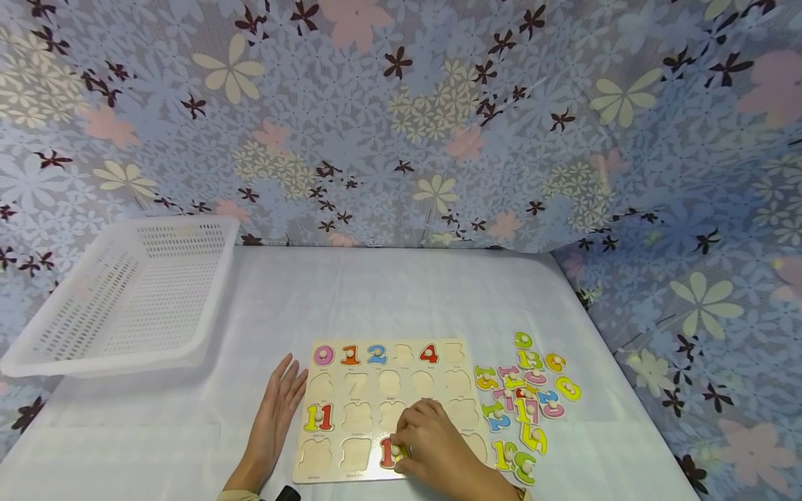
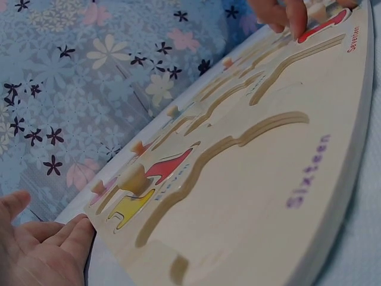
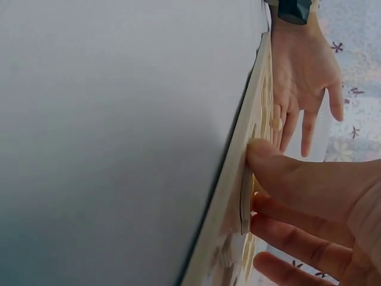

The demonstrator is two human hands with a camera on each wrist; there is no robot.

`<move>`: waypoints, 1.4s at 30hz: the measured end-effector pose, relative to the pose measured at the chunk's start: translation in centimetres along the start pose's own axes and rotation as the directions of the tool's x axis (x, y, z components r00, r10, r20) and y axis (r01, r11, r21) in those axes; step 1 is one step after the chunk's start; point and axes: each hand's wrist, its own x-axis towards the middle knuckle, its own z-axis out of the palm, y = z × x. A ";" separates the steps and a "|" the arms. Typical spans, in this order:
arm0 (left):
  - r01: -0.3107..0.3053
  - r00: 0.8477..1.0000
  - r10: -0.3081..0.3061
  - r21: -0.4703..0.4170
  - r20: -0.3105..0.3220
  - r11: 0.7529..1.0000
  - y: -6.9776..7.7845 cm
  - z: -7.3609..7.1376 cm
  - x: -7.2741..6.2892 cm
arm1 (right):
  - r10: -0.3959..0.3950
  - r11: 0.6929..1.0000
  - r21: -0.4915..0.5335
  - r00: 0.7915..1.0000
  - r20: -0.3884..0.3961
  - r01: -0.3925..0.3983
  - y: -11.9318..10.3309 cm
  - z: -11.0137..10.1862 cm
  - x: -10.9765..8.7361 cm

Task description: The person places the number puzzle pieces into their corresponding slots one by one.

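A wooden number puzzle board (image 1: 301, 445) lies on the white-covered table. My right hand (image 1: 432, 442) pinches a number piece (image 1: 386, 452) with a red 1 over the third slot of the bottom row. In the right wrist view, the thumb (image 3: 274, 158) and fingers lie around the piece's edge; the hand hides part of it. My left hand (image 1: 276, 403) is held with straight fingers along the board's left edge. Set in the board are the 0 (image 1: 324, 355), 1 (image 1: 350, 355), 2 (image 1: 376, 355), 4 (image 1: 429, 354) and 11 (image 1: 319, 417) pieces.
Several loose number pieces (image 1: 529, 362) lie in a heap right of the board, some overlapping. A white plastic basket (image 1: 209, 292) stands at the back left. Flowered cloth (image 1: 376, 139) hangs behind the table and along its right side.
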 end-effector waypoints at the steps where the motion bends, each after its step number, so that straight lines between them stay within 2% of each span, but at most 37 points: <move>1: 0.000 1.000 0.000 -0.001 0.001 1.000 0.0 0.0 0.0 | -0.011 1.000 -0.007 1.000 -0.009 0.011 0.0 0.0 0.0; 5: -0.002 1.000 0.002 -0.006 0.005 1.000 0.0 0.0 0.0 | -0.040 0.998 -0.041 0.997 -0.068 0.037 0.0 0.2 -0.3; 10: 0.008 1.000 -0.008 0.000 -0.001 1.000 0.1 0.0 0.1 | -0.034 0.998 -0.051 0.985 -0.168 0.026 0.2 0.9 -0.7; 14: 0.006 1.000 -0.006 -0.003 -0.001 1.000 0.1 0.0 0.0 | 0.012 1.000 0.030 0.992 -0.124 -0.008 0.7 0.8 -1.0; 17: 0.001 1.000 -0.001 -0.016 0.006 1.000 0.1 -0.1 -0.1 | 0.069 0.993 0.100 0.993 -0.099 -0.059 2.0 -0.5 -1.2; 18: 0.001 1.000 -0.001 -0.018 0.006 1.000 0.0 0.0 -0.1 | 0.088 0.991 0.112 0.990 -0.113 -0.075 2.8 -1.1 -1.3; 19: -0.001 1.000 0.001 -0.020 0.006 1.000 0.0 0.0 -0.1 | 0.099 0.991 0.108 0.984 -0.147 -0.083 4.0 -1.5 -1.4; 22: 0.003 1.000 -0.003 -0.013 0.000 1.000 0.0 0.0 -0.2 | 0.207 0.976 0.114 0.954 -0.218 -0.186 7.6 -4.0 -2.0; 25: 0.004 1.000 -0.004 -0.001 -0.004 1.000 0.0 0.1 -0.3 | 0.339 0.940 0.132 0.912 -0.230 -0.316 12.0 -6.4 -3.2; 29: 0.005 1.000 -0.005 0.013 -0.005 1.000 0.1 0.2 -0.2 | 0.508 0.861 0.074 0.847 -0.154 -0.503 16.6 -8.7 -5.0; 31: 0.006 1.000 -0.006 0.017 -0.007 1.000 0.1 0.2 -0.2 | 0.560 0.827 0.023 0.821 -0.114 -0.561 18.2 -9.1 -5.8; 33: 0.010 1.000 -0.010 0.023 -0.010 1.000 0.1 0.2 -0.2 | 0.591 0.805 -0.002 0.803 -0.075 -0.593 19.2 -9.3 -6.4; 35: 0.013 1.000 -0.013 0.029 -0.012 0.999 0.1 0.3 -0.1 | 0.601 0.798 -0.003 0.797 -0.057 -0.602 19.8 -9.3 -6.8; 42: 0.008 1.000 -0.008 0.012 -0.001 1.000 0.1 0.2 0.0 | 0.571 0.819 -0.023 0.819 -0.057 -0.573 20.3 -9.1 -6.8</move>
